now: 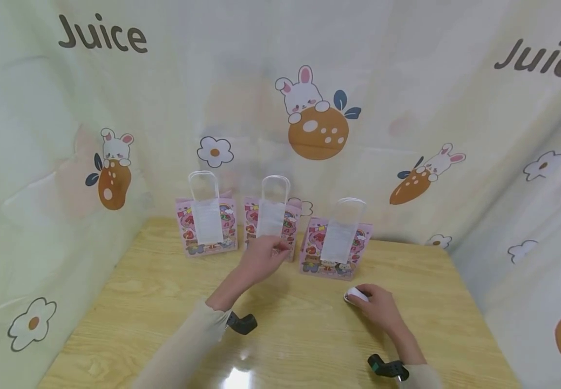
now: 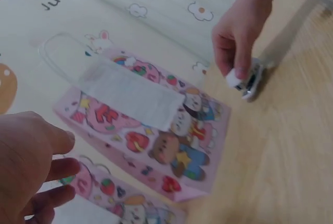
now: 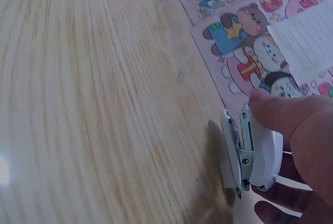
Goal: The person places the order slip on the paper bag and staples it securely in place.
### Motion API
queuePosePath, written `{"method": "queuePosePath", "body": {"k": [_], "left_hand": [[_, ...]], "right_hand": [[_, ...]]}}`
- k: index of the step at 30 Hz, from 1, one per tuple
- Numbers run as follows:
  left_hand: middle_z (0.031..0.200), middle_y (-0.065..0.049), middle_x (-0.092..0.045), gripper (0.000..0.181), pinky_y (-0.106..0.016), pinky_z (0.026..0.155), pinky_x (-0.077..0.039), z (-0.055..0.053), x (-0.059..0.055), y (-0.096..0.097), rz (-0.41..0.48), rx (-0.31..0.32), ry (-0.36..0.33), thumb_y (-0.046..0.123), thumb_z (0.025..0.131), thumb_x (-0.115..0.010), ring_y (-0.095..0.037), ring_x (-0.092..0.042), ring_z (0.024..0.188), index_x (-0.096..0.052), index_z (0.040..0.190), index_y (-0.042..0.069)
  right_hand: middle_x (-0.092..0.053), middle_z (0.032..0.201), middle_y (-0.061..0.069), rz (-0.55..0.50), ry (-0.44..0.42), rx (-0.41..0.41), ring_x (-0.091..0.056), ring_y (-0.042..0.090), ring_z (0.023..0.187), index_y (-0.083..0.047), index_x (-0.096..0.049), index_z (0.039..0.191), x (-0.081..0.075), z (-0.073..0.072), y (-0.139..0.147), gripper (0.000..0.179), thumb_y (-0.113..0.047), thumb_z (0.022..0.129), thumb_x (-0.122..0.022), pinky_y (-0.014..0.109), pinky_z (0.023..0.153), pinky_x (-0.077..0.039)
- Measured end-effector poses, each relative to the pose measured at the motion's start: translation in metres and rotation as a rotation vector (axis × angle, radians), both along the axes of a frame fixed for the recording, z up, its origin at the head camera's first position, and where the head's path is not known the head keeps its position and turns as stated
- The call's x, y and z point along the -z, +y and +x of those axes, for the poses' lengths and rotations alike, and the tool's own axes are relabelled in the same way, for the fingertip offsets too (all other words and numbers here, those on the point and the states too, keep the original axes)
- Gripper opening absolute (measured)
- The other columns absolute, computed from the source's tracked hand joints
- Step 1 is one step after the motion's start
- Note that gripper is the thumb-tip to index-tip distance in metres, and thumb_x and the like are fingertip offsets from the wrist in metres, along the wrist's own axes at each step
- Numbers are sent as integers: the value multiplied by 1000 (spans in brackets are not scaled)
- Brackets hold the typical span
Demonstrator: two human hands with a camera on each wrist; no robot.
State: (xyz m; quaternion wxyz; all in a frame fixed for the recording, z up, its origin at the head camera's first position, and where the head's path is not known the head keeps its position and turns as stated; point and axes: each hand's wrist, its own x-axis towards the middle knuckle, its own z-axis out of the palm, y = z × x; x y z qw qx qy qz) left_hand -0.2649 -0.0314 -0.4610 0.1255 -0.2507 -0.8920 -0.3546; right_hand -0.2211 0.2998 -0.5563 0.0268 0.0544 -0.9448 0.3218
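Three pink paper gift bags with cartoon animals stand in a row: a left bag (image 1: 230, 221), a middle bag (image 1: 290, 229) and a right bag (image 1: 311, 256). Each has white loop handles and a white lined slip of paper (image 1: 337, 242) on its front. My left hand (image 1: 263, 258) is in front of the middle bag, overlapping its lower part in the head view, with fingers loosely bent and nothing held. My right hand (image 1: 379, 307) grips a small white stapler (image 3: 266, 151) between thumb and fingers, low over the table in front of the right bag.
The wooden table (image 1: 299, 319) carries the bags along its back edge. Behind and at both sides hangs a pale curtain (image 1: 173, 97) printed with rabbits, fruit and flowers. Dark wrist straps (image 1: 242, 323) are on both arms.
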Motion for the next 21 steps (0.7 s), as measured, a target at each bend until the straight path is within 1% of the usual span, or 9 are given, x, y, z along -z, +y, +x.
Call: {"method": "queuePosePath", "body": {"k": [2,4,6,9,11,15,18,21], "left_hand": [[92,2,-71,11,-32,77,-51,6,10,-8,-11,11,-36,19,93,-67,-18,-66,86,-74,96,11],[93,2,-71,11,-33,76,-51,12,21,-15,-25,9,-65,20,93,-66,-19,-66,87,-74,96,12],[93,3,-70,10,-32,75,-51,20,32,-21,-32,-1,-97,19,93,-66,-18,-66,85,-74,96,13],[93,3,-70,9,-32,72,-50,32,45,-29,-28,-22,-148,18,93,-67,-17,-64,84,-74,95,13],[92,4,-69,8,-32,72,-50,38,55,-34,-30,-33,-171,18,92,-67,-15,-63,84,-74,94,13],[90,4,-69,5,-32,74,-52,46,67,-42,-33,-46,-187,17,91,-68,-14,-63,86,-73,92,14],[92,3,-69,5,-35,77,-52,53,74,-51,-21,-56,-220,15,91,-68,-16,-64,88,-73,92,13],[93,2,-69,6,-38,80,-52,60,83,-60,-24,-75,-245,15,90,-68,-18,-64,91,-72,94,13]], "right_hand": [[-68,106,14,-3,2,-9,-62,28,95,0,-69,109,0,-2,-6,36,-30,89,-72,48,83,-48],[-68,105,13,-6,1,-17,-62,28,95,0,-69,107,0,-3,-11,34,-29,89,-72,48,83,-48],[-68,104,13,-6,-2,-26,-62,28,95,0,-69,106,2,-4,-14,33,-28,89,-73,48,83,-48],[-68,105,12,-3,-12,-22,-62,28,95,-1,-69,107,5,-4,-19,34,-29,89,-73,47,84,-49],[-68,105,13,-3,-12,-20,-62,28,96,-1,-69,108,8,-4,-21,35,-30,89,-72,47,84,-49],[-67,106,13,-13,9,-24,-62,29,96,0,-68,110,7,-4,-25,36,-29,89,-72,48,83,-48],[-67,107,14,-24,12,-30,-61,29,95,0,-66,112,4,-4,-28,36,-27,89,-73,48,83,-48],[-66,109,15,-36,3,-35,-61,29,96,2,-65,114,3,-4,-28,38,-27,89,-72,48,84,-48]]}}
